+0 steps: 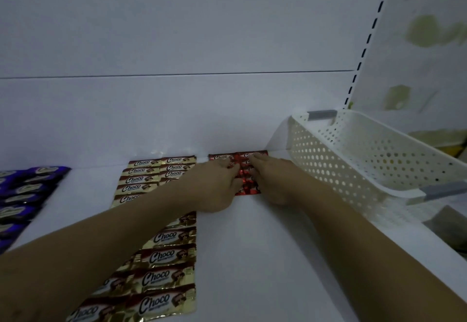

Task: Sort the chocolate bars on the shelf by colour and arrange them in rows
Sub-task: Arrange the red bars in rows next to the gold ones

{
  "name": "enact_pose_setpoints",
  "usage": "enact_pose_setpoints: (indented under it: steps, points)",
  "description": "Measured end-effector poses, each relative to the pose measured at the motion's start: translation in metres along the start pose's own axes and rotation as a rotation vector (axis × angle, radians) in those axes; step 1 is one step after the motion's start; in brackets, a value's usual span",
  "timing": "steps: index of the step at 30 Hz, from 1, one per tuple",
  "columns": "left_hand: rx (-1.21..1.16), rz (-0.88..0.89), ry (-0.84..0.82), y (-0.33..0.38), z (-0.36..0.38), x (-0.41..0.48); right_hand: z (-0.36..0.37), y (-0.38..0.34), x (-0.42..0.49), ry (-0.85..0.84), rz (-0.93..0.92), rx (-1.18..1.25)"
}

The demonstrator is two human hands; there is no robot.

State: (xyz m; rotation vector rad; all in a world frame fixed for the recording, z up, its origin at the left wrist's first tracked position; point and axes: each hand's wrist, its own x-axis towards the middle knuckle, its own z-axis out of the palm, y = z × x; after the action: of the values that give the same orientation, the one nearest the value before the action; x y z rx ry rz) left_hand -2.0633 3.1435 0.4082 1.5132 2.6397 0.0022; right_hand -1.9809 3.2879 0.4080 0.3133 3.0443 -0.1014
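Gold bars (161,253) sit closest to me, in two columns side by side that run away toward the back of the shelf (252,258). Each wrapper lies with its long side left to right. My left forearm crosses over them and hides the middle of the block.

Further out, both my hands are down on the red bars (246,185), which lie to the right of the gold ones and hard against the back wall. My left hand (214,187) lies with fingers stretched flat on the left half of the red block, and my right hand (273,182) does the same on the right half. Neither is curled round anything; they press and steady rather than hold. The red wrappers also lie crosswise, stacked in a column going away from me, so any squaring-up means nudging them inward or toward the wall. Both hands are equally near.

Purple bars (22,190) lie well apart at the left and are cut off by the edge. A white basket (353,160) stands just right of my right hand, and I cannot see what is in it. My hands cover most of the red bars, so I cannot count them or judge how straight they lie.
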Motion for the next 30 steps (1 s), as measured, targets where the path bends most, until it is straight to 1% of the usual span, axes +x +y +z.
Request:
enact_pose_setpoints:
  steps: [3,7,11,13,16,19,23,26,30]
  points:
    - [0.092,-0.037,-0.099,0.003,0.008,0.0,0.004,-0.001,0.002,-0.068,0.002,-0.045]
    - [0.053,-0.061,-0.074,0.003,0.002,0.0,0.003,-0.002,0.003,-0.047,0.009,-0.035]
    - [0.098,-0.051,-0.103,0.002,-0.002,0.003,0.003,0.0,0.003,-0.056,0.02,-0.034]
    - [0.055,-0.064,-0.067,0.0,-0.008,0.001,-0.001,0.0,0.0,-0.023,0.023,-0.034]
    - [0.042,-0.049,0.027,-0.004,-0.022,-0.019,-0.015,-0.009,-0.012,0.084,0.008,-0.015]
    - [0.062,-0.005,0.1,-0.011,-0.03,-0.059,-0.027,-0.032,-0.028,0.111,-0.108,0.026]
    - [0.058,-0.005,0.16,-0.025,-0.024,-0.126,-0.03,-0.077,-0.057,0.061,-0.321,0.021]
    - [0.023,-0.081,0.148,-0.039,-0.013,-0.167,-0.022,-0.103,-0.071,0.016,-0.415,-0.01]
    - [-0.094,-0.191,0.104,-0.051,0.007,-0.201,-0.002,-0.128,-0.075,0.008,-0.465,-0.035]
